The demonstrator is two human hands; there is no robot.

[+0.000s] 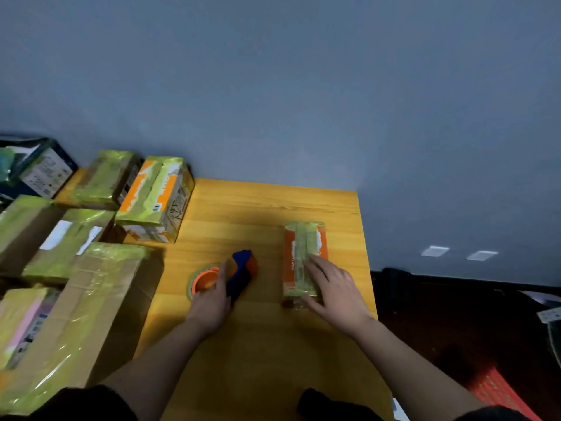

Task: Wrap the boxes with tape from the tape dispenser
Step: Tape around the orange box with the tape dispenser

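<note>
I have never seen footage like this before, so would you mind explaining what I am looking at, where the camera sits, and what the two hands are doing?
There is no machine here: a person works with bare hands, and the one picture comes from a wide-angle camera worn on the head, looking forward and down. That is why both forearms reach in from the bottom edge.

The surface is a yellow wooden table against a grey wall. The left hand grips a tape dispenser, blue and orange, with a roll of greenish tape. The right hand rests with straight fingers on a small orange box, already banded with tape along its top.

On the left stand several taped boxes, mostly brown cardboard, and another orange-and-white carton.
</note>
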